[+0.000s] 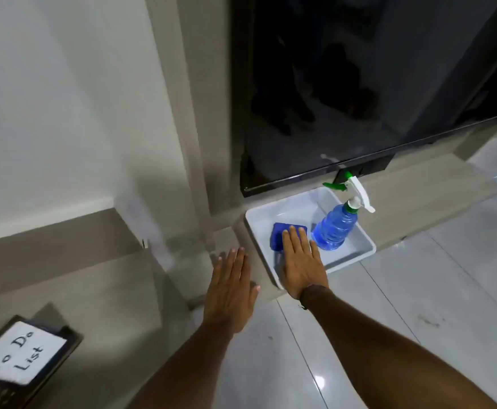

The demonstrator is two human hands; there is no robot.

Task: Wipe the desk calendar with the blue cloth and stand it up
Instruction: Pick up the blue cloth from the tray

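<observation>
head view: a large black screen (359, 93) fills the upper right of the frame, its lower edge just above a grey ledge (418, 196) that runs across the right middle. pale wall (49, 98) takes the upper left, and glossy floor tiles (418, 290) spread over the lower right. both bare forearms reach up from the bottom centre. a white tray (365, 246) sits on the ledge at centre right, below the screen. inside it, on its right side, stands a blue spray bottle (334, 228) with a white and green trigger head. the right hand (300, 261) lies flat, fingers straight and together, over the tray's near left part, its fingertips resting on the blue cloth (279, 236) that lies in the tray; it grips nothing. the left hand (229, 290) hovers flat and spread, palm down, just left of the tray, holding nothing. at the lower left corner a dark-framed card reading "to do list" (20, 355) lies tilted on a grey counter (79, 276); whether it is the desk calendar cannot be told.
</observation>
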